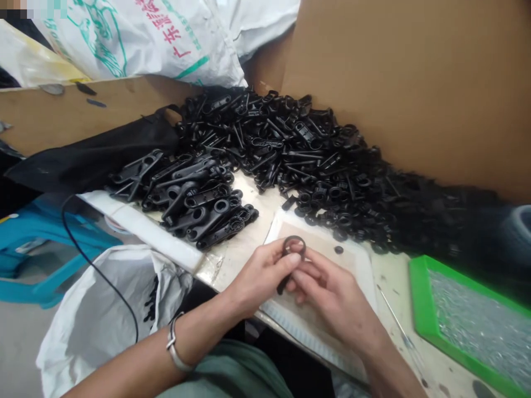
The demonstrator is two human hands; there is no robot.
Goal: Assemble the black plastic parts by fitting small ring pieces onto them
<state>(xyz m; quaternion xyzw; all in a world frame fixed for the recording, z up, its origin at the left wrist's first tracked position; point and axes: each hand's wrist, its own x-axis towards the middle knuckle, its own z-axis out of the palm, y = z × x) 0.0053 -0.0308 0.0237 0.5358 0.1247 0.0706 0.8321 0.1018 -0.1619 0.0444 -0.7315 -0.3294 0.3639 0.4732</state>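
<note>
Over a pale, flat tabletop (249,190) spreads a broad heap of glossy black plastic parts (290,149), mixing long flat arms with small round pieces; it runs along a brown cardboard panel (406,94). A white woven bag printed in red and green (141,38) lies at the upper left.

At the lower left, a white open-mouthed sack (83,331) holds several small black pieces near its right side, with a blue plastic stool (25,276) just behind it. At the right, a shallow bright green rectangular tray (421,298) is filled with many small, clear or silvery pieces, too fine to identify singly. A looser group of black arms with round openings (199,199) lies at the table's left edge.

Both hands are closed on one part above a white-bordered mat (363,265). The left hand (265,273) grips it, thumb pressed over the ring; the right hand (327,282) holds its right side with curled fingers. This dark ring-ended plastic part (283,283) is matte-looking, with an open round loop uppermost and a narrow body slanting down to the left, partly hidden by fingers. Near it are a thin metal-shafted tool (396,318) and, smaller, a black disc (339,250).
</note>
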